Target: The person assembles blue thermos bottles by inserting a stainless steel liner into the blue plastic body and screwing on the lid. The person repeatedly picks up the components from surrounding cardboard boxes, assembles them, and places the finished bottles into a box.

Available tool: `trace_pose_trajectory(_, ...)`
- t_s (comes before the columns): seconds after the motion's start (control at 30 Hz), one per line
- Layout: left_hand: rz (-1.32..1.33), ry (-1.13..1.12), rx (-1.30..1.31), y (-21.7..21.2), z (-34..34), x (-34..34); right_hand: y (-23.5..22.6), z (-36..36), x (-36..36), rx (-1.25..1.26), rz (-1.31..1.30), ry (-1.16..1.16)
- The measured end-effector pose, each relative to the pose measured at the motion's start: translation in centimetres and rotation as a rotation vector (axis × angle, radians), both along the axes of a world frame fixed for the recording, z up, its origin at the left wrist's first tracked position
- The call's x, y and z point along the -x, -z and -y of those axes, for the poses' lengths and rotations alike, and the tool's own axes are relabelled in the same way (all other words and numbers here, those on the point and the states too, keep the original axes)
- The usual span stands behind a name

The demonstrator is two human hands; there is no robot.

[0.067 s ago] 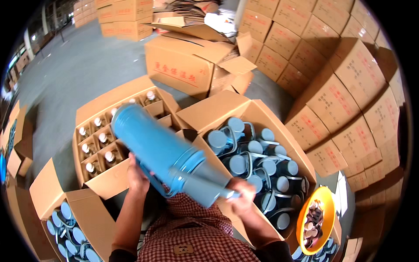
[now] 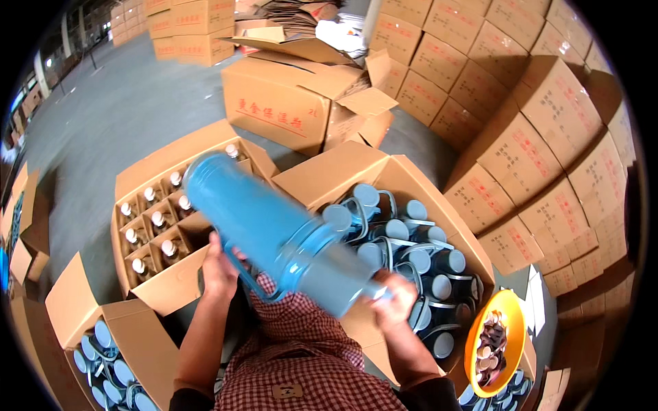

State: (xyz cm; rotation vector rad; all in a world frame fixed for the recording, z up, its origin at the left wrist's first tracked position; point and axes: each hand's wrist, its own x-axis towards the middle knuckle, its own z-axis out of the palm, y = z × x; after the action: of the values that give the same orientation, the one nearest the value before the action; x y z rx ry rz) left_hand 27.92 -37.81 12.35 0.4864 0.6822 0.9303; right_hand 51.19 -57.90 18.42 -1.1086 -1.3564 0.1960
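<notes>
A large blue thermos flask (image 2: pixel 250 209) lies tilted in front of me, its wide base toward the far left and its narrow top toward the near right. My left hand (image 2: pixel 219 270) grips it from the near side of the body, beside the blue side handle (image 2: pixel 264 288); its fingers are partly hidden behind the flask. My right hand (image 2: pixel 396 301) is closed around the small pale tip at the flask's top, slightly blurred. Below the flask's base stands a divided carton (image 2: pixel 168 291) of white-topped glass bottles (image 2: pixel 159 219).
An open carton (image 2: pixel 473 253) to the right holds several blue thermos parts with handles. A yellow bowl (image 2: pixel 522 322) of small brown and pale pieces sits near right. Another carton (image 2: pixel 137 335) of blue parts stands near left. Stacked cartons (image 2: pixel 548 157) rise at the right.
The flask has shifted slightly right and rolled a little, its handle now lower. My right hand has moved slightly right with its top. My left hand keeps its hold.
</notes>
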Motion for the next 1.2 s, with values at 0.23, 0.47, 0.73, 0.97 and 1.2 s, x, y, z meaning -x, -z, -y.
trace_pose_trajectory(0.23,-0.262,0.322,-0.412,-0.8,0.3,-4.9,-6.6,2.3,-9.1,-0.128,-0.339,0.534)
trace_pose_trajectory(0.47,-0.279,0.774,-0.411,-0.3,-0.3,-16.1,-6.0,5.2,-15.1,-0.256,-0.313,0.727)
trace_pose_trajectory(0.73,-0.448,0.731,-0.578,10.2,0.7,-38.5,-5.5,8.5,-17.7,-0.302,-0.396,1.071)
trace_pose_trajectory(0.97,-1.027,0.911,-0.746,14.4,2.7,-44.7,-3.2,10.2,-20.7,-0.219,-0.377,1.008)
trace_pose_trajectory(1.2,-0.973,0.75,-0.886,11.2,1.0,-41.1,-4.3,6.2,-23.0,-0.126,-0.416,0.941)
